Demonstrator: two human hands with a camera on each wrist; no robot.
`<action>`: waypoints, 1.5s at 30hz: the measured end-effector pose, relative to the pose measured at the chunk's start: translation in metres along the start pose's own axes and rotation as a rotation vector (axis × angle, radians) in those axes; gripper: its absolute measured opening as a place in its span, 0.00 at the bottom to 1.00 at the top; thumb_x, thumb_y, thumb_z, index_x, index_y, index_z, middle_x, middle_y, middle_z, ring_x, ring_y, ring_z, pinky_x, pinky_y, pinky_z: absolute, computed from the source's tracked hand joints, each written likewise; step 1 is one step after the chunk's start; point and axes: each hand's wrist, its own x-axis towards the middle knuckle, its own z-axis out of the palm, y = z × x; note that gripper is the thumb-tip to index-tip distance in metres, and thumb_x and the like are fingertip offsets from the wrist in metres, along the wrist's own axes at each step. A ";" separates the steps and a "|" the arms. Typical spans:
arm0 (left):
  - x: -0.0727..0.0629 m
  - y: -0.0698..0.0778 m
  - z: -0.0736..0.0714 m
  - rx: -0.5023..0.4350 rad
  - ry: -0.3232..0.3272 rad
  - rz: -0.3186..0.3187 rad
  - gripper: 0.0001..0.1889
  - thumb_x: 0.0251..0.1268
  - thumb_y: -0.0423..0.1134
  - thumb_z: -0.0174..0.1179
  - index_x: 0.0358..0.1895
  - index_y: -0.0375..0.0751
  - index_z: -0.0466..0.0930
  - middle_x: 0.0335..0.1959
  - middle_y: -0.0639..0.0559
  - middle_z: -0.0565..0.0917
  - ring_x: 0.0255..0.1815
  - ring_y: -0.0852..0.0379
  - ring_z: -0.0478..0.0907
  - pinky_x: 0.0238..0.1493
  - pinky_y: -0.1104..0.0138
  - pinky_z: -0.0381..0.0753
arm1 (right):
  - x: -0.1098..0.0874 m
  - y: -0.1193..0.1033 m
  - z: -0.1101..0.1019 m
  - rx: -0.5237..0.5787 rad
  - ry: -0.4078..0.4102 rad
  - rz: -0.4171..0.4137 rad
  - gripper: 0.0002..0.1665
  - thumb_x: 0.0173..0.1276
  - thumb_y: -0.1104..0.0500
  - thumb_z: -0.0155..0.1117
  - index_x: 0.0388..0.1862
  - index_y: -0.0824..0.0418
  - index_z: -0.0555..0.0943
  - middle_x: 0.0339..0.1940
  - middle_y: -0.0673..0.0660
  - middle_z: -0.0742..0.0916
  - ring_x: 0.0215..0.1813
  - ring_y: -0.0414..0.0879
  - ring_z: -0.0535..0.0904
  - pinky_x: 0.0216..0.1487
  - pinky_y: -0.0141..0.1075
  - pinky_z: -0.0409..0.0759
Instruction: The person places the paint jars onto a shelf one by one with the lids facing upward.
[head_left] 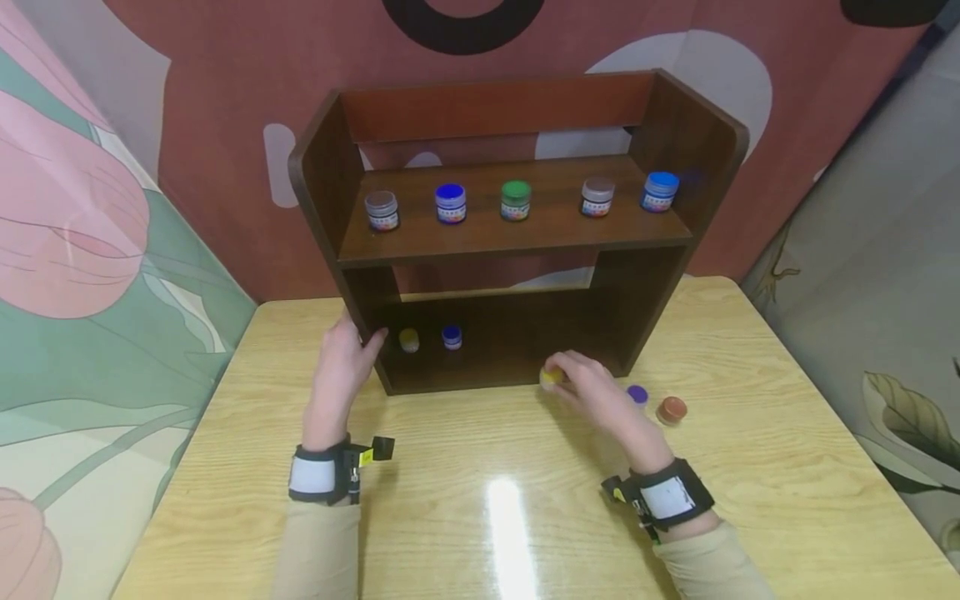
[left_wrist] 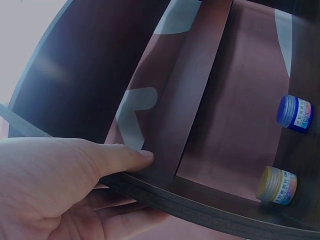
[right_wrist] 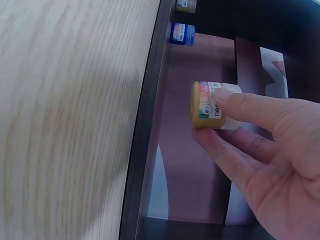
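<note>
A dark brown two-tier wooden shelf [head_left: 517, 250] stands on the table. My left hand [head_left: 341, 371] grips its left side panel [left_wrist: 200, 207], thumb inside the panel and fingers outside. Between the thumb and fingers of my right hand [head_left: 596, 396] is a small yellow paint jar [right_wrist: 205, 106] with a pale lid, pinched at the front edge of the lower tier, towards the right. Further left on that tier sit another yellow paint jar [left_wrist: 272, 186] and a blue paint jar [left_wrist: 295, 112]. The right hand's yellow jar appears partly covered by fingers in the head view.
Several paint jars stand in a row on the upper tier, among them a green one [head_left: 516, 201] and a light blue one [head_left: 660, 192]. A purple-lidded jar [head_left: 637, 395] and a reddish-brown jar [head_left: 672, 410] are on the wooden table [head_left: 442, 517], right of the shelf.
</note>
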 end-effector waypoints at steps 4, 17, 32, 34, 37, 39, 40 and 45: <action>0.000 -0.001 0.000 0.003 0.001 0.005 0.22 0.71 0.38 0.60 0.61 0.29 0.67 0.54 0.28 0.82 0.54 0.31 0.82 0.52 0.44 0.84 | 0.005 0.000 0.002 0.019 0.023 -0.020 0.14 0.62 0.64 0.72 0.45 0.64 0.82 0.43 0.60 0.88 0.44 0.52 0.87 0.45 0.40 0.88; 0.000 -0.001 0.000 0.008 0.005 0.012 0.23 0.71 0.38 0.60 0.62 0.30 0.67 0.54 0.28 0.82 0.54 0.31 0.82 0.53 0.43 0.83 | 0.021 0.000 0.008 0.055 0.055 0.008 0.12 0.62 0.65 0.72 0.44 0.63 0.82 0.41 0.58 0.88 0.41 0.50 0.86 0.42 0.38 0.87; 0.001 -0.001 0.000 0.000 -0.013 -0.003 0.23 0.71 0.39 0.60 0.62 0.30 0.67 0.55 0.29 0.82 0.56 0.31 0.81 0.54 0.43 0.82 | 0.038 0.003 0.013 0.065 -0.021 0.083 0.15 0.64 0.65 0.71 0.49 0.63 0.81 0.45 0.60 0.87 0.45 0.51 0.86 0.45 0.40 0.88; 0.001 -0.001 0.000 0.000 -0.014 -0.004 0.23 0.71 0.39 0.60 0.63 0.30 0.67 0.56 0.29 0.82 0.56 0.31 0.81 0.54 0.43 0.83 | 0.041 0.004 0.014 0.059 -0.019 0.074 0.15 0.63 0.64 0.71 0.49 0.64 0.81 0.44 0.60 0.87 0.45 0.52 0.87 0.45 0.40 0.88; 0.001 -0.001 0.000 -0.001 -0.015 -0.004 0.24 0.71 0.39 0.60 0.64 0.31 0.67 0.56 0.30 0.82 0.55 0.32 0.82 0.53 0.44 0.83 | 0.048 0.003 0.016 0.060 -0.010 0.053 0.15 0.63 0.65 0.72 0.48 0.64 0.82 0.43 0.60 0.88 0.44 0.52 0.87 0.45 0.40 0.88; 0.001 -0.001 0.000 0.002 -0.015 -0.004 0.24 0.71 0.39 0.60 0.64 0.30 0.67 0.56 0.30 0.82 0.55 0.32 0.82 0.53 0.44 0.83 | 0.052 0.003 0.017 0.065 -0.010 0.044 0.15 0.63 0.65 0.72 0.48 0.65 0.82 0.43 0.60 0.88 0.43 0.52 0.87 0.45 0.40 0.88; 0.001 -0.001 0.000 0.004 -0.016 -0.004 0.24 0.71 0.39 0.60 0.64 0.30 0.67 0.56 0.30 0.82 0.55 0.32 0.82 0.53 0.44 0.83 | 0.055 0.003 0.018 0.068 -0.011 0.043 0.15 0.63 0.66 0.71 0.48 0.65 0.82 0.43 0.60 0.88 0.43 0.52 0.87 0.45 0.40 0.88; 0.001 -0.001 -0.002 0.012 -0.026 -0.003 0.24 0.71 0.39 0.60 0.64 0.30 0.66 0.56 0.29 0.81 0.55 0.32 0.81 0.54 0.44 0.83 | 0.065 0.003 0.021 0.069 -0.021 0.047 0.15 0.63 0.67 0.70 0.49 0.65 0.81 0.45 0.61 0.88 0.44 0.52 0.87 0.46 0.40 0.87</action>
